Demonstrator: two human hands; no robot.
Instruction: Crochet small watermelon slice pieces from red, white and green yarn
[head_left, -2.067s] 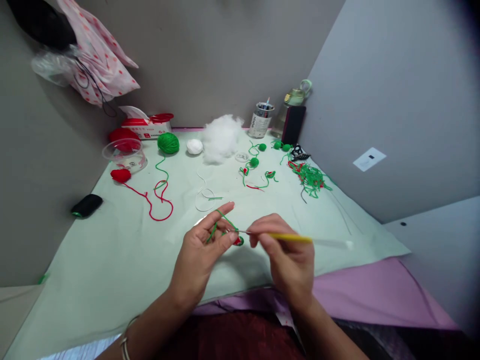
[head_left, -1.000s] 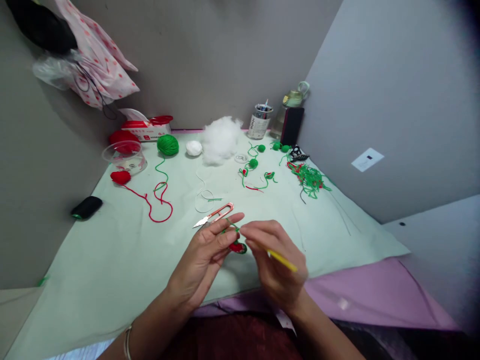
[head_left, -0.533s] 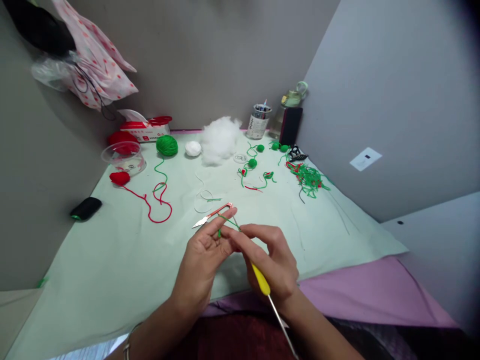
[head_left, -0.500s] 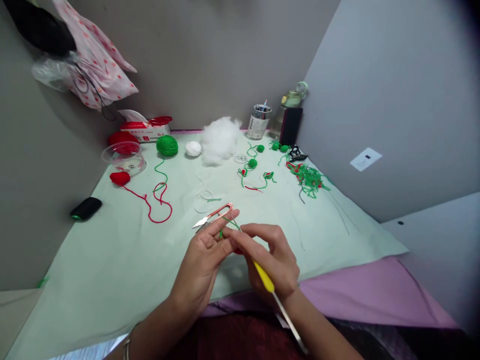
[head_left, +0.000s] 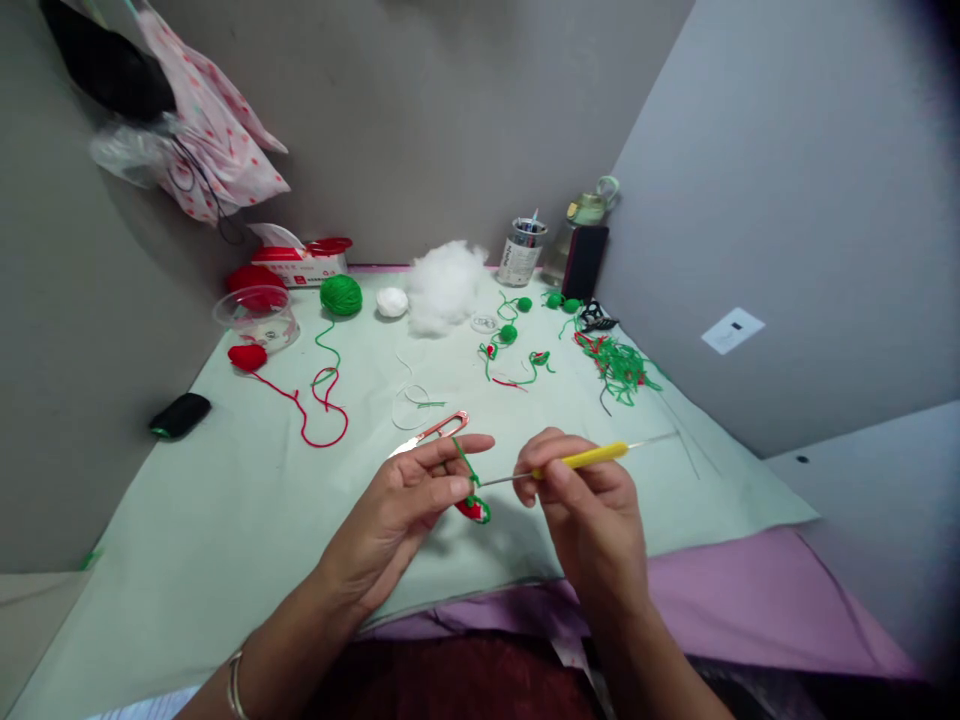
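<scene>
Between thumb and fingers, my left hand (head_left: 409, 500) pinches a small crochet piece (head_left: 474, 510), red with a green edge. Green yarn (head_left: 466, 460) runs from the piece up over my raised index finger. My right hand (head_left: 589, 510) grips a crochet hook (head_left: 592, 457) by its yellow handle, the shaft pointing left. The hook's tip meets the green stitches near my left thumb; whether it is inside a loop I cannot tell. Just beyond my left fingers lie thread snips (head_left: 435, 430) with copper-coloured handles, partly hidden by the hand.
Red yarn (head_left: 247, 357), a green yarn ball (head_left: 341, 296) and white stuffing (head_left: 448, 288) lie toward the back. Small green crocheted balls (head_left: 508, 334) and a heap of yarn scraps (head_left: 619, 368) are at right. A clear tub (head_left: 259, 325) stands left; a bottle (head_left: 589, 210) stands behind a phone (head_left: 585, 262).
My right hand has moved right, away from my left, and the hook has swung from pointing steeply down toward me to nearly level. The red and green piece now shows more.
</scene>
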